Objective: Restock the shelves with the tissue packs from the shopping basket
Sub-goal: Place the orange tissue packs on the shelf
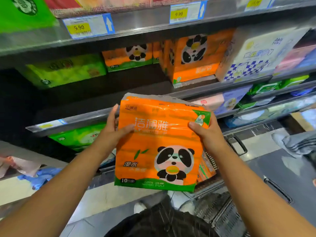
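The person's got a big orange plastic-wrapped tissue pack with a panda printed on it held up pretty much dead centre of the view, in front of the grey metal shelf edge. The left hand grips the pack's 9 o'clock side, thumb laid across the front and one finger sticking up along the edge, the rest hidden round the back. The right hand has the 3 o'clock side just under the green corner, thumb pressed on the front and fingers curled behind.

Up at 12 to 1 o'clock from the pack, a matching orange panda pack stands upright on the shelf, with another one further back at 11 o'clock. Green tissue packs sit at 10 o'clock on that same shelf.

Down at 5 o'clock there's the dark wire-mesh shopping basket, and a further orange pack peeks out of it, just behind the held one.
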Action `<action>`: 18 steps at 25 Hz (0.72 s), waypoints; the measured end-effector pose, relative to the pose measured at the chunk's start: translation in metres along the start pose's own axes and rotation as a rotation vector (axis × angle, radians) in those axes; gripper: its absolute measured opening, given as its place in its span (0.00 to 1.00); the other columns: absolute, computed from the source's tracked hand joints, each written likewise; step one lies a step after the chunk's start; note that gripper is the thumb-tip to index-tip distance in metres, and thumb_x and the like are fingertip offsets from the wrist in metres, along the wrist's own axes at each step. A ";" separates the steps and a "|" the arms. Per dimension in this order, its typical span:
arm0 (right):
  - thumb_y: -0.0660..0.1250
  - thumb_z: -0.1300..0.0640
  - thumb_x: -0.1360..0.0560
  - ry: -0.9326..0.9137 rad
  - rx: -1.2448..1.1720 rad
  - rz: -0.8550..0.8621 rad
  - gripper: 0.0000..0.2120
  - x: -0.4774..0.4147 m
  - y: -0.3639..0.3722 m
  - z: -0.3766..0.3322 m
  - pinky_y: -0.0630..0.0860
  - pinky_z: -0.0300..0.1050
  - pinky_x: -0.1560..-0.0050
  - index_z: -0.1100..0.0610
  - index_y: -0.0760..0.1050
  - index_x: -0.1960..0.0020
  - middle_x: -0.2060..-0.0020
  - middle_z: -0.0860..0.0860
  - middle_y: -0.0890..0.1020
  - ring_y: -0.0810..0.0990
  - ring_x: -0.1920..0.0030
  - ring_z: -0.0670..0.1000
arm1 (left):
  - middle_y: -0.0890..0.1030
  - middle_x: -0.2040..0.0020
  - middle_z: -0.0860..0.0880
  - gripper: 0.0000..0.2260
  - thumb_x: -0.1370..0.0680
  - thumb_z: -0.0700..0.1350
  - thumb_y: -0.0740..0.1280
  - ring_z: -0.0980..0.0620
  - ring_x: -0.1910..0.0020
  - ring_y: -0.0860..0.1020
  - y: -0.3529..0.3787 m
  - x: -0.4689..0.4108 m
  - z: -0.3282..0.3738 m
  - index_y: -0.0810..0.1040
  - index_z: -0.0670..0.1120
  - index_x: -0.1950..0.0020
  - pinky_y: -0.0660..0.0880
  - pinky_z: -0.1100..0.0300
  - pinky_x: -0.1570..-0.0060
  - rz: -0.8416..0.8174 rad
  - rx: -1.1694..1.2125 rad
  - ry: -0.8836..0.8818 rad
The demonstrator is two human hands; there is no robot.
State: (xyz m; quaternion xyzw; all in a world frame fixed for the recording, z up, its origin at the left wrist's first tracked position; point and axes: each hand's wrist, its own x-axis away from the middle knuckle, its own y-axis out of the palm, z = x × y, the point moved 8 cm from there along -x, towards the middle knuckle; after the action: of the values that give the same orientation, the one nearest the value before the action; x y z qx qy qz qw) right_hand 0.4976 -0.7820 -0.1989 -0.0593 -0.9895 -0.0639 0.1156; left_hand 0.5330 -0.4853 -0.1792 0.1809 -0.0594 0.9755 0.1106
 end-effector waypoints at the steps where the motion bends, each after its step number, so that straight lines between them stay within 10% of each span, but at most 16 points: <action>1: 0.80 0.52 0.35 -0.008 0.002 0.014 0.38 -0.001 0.010 -0.004 0.79 0.60 0.44 0.42 0.64 0.32 0.38 0.52 0.78 0.80 0.40 0.56 | 0.78 0.39 0.55 0.46 0.49 0.69 0.77 0.49 0.43 0.78 -0.008 0.003 -0.004 0.65 0.67 0.34 0.75 0.41 0.44 -0.009 -0.012 -0.022; 10: 0.73 0.49 0.28 -0.060 0.237 -0.019 0.35 -0.016 0.098 -0.030 0.79 0.50 0.46 0.42 0.58 0.27 0.40 0.44 0.76 0.78 0.42 0.47 | 0.83 0.50 0.52 0.20 0.37 0.52 0.74 0.48 0.51 0.82 -0.080 0.014 -0.011 0.74 0.61 0.46 0.78 0.44 0.51 0.153 0.101 -0.015; 14: 0.73 0.55 0.27 -0.101 0.329 -0.121 0.36 -0.010 0.122 -0.020 0.77 0.34 0.54 0.39 0.55 0.29 0.43 0.38 0.76 0.79 0.46 0.37 | 0.84 0.51 0.51 0.32 0.48 0.63 0.80 0.48 0.54 0.83 -0.101 0.010 -0.011 0.75 0.62 0.47 0.79 0.44 0.56 0.151 0.135 -0.043; 18: 0.76 0.52 0.29 -0.081 0.338 -0.188 0.42 -0.005 0.123 0.008 0.79 0.51 0.43 0.39 0.52 0.26 0.40 0.44 0.80 0.81 0.41 0.47 | 0.84 0.49 0.51 0.37 0.54 0.66 0.80 0.46 0.51 0.83 -0.110 -0.002 -0.013 0.77 0.62 0.47 0.78 0.41 0.52 0.146 0.167 -0.072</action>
State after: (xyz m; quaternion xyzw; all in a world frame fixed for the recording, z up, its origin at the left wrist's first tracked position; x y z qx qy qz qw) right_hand 0.5167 -0.6597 -0.1942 0.0512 -0.9911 0.0950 0.0777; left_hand 0.5570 -0.3771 -0.1834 0.2196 0.0052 0.9753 0.0215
